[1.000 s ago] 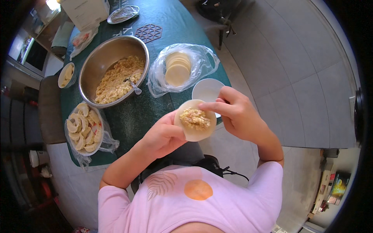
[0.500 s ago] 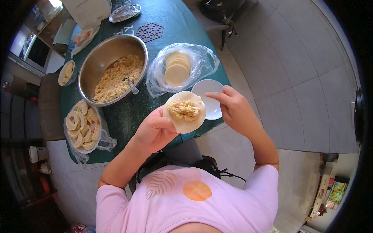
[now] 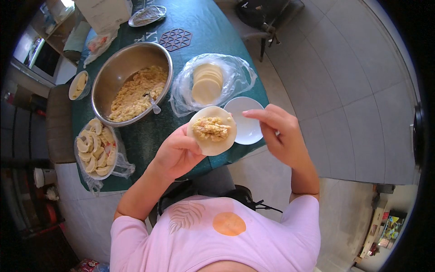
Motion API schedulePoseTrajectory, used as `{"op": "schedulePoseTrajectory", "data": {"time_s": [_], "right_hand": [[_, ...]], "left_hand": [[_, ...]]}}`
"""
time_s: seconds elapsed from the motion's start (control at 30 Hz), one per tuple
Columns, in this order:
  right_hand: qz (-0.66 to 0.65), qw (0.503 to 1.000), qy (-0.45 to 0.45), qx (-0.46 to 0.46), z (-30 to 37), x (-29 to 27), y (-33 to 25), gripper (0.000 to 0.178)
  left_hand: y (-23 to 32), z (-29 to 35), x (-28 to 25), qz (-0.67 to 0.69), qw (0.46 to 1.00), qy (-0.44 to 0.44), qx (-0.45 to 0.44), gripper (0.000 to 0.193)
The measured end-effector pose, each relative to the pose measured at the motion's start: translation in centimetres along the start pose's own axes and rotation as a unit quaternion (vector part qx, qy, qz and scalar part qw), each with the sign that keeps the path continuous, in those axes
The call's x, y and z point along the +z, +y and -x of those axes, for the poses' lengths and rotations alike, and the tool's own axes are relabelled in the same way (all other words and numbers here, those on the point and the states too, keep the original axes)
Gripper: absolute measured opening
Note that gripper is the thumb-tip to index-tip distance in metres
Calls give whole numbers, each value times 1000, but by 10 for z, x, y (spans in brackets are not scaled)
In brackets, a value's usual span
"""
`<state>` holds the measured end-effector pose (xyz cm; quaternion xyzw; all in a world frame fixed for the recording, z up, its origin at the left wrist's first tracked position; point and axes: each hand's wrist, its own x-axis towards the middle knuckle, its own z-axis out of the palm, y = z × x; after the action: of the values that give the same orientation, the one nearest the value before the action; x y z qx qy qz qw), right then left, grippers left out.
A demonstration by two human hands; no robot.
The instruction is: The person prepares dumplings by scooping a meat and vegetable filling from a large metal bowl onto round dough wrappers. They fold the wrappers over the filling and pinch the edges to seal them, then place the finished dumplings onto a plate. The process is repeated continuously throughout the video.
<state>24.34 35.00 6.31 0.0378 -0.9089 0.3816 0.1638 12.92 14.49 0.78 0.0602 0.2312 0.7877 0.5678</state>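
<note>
- While the left hand (image 3: 176, 156) grips the dough wrapper (image 3: 212, 148) by its lower left edge, thumb on top and fingers closed beneath, a mound of filling (image 3: 211, 129) sits across the middle of the round.
- Wrapper position: held up in front of the body, at the near end of the green tablecloth (image 3: 149, 152), face up, flat and unfolded; a bare margin shows around the filling.
- Right hand (image 3: 283, 136): index finger stretched toward the wrapper, remaining fingers bent, thumb apart from the index; nothing seen in its grasp. The index tip overlaps the white bowl (image 3: 249, 131) in view, apart from the wrapper's right edge. Contact with the bowl cannot be told; nor can its contents.
- Supplies: further wrappers (image 3: 207, 89) overlap in a clear plastic bag (image 3: 238, 75); bulk mixture (image 3: 136, 97) lies in the steel bowl (image 3: 136, 54), spoon (image 3: 155, 108) at its near side. Folded dumplings (image 3: 96, 147) lie on a plate to the left.
- Step in hand, judged: preparing the rim of a filled wrapper for closing, perhaps by moistening.
- Next move, judged: calls for a light fingertip along the bare edge, left grip level, then both hands to fold and pinch.
</note>
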Motion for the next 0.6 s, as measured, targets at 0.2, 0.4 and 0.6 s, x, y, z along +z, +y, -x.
{"op": "schedulePoseTrajectory", "data": {"time_s": [0.2, 0.4, 0.6], "right_hand": [[7, 995, -42, -90, 4, 9, -2, 43], [30, 996, -43, -68, 6, 6, 0, 39], [-29, 997, -34, -60, 9, 4, 7, 38]], "left_hand": [[-5, -3, 5, 13, 1000, -11, -11, 67], [-4, -2, 4, 23, 1000, -11, -11, 64], [0, -5, 8, 16, 1000, 15, -2, 82]]}}
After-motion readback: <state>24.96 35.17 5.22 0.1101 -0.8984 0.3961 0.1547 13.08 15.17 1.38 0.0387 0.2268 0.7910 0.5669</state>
